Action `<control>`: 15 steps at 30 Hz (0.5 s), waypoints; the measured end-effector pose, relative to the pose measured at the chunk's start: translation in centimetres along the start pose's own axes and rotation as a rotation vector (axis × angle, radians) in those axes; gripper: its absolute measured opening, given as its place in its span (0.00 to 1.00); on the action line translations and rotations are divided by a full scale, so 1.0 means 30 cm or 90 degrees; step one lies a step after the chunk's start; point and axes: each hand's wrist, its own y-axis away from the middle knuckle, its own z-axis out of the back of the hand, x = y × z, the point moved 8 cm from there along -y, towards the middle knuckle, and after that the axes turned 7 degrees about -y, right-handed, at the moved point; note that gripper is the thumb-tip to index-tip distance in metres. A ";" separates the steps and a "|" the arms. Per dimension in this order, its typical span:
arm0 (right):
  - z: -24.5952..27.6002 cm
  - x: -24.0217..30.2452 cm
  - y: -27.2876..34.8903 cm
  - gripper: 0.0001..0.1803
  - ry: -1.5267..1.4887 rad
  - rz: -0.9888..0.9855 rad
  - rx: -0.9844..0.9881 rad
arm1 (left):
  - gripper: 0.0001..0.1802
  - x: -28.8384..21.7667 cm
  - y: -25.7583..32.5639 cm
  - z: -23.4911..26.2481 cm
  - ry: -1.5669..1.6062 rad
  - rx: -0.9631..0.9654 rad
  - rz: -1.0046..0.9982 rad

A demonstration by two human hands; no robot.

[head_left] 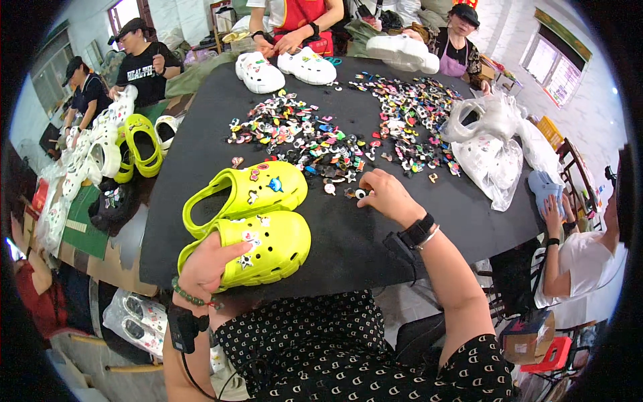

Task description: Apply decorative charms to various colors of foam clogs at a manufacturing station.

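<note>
Two lime-yellow clogs lie side by side on the black table, toes to the right. My left hand (206,264) grips the near clog (284,248) at its heel opening, thumb lying over the top beside a few charms. The far clog (278,191) carries several charms, among them a blue one (275,183). To the right of the clogs, my right hand (388,194) pinches a small round black-and-white shoe charm (361,194) at the edge of a charm pile (335,153). Other loose charms lie just left of those fingertips.
A second charm pile (412,120) spreads farther back. White clogs (260,72) stand at the far edge, near a person in a red apron (305,17). Bagged clogs (492,164) lie at the right. Yellow and white clogs (144,144) crowd a left-hand table. Other people work around.
</note>
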 end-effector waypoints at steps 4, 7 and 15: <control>-0.039 -0.052 -0.040 0.18 0.018 -0.009 0.032 | 0.25 -0.001 -0.009 -0.013 0.002 0.023 -0.017; -0.039 -0.031 -0.056 0.15 0.030 0.019 0.048 | 0.24 -0.017 0.010 -0.026 -0.002 0.034 -0.026; 0.046 0.093 -0.027 0.05 0.028 0.036 -0.040 | 0.24 -0.019 0.024 -0.026 -0.027 0.020 -0.062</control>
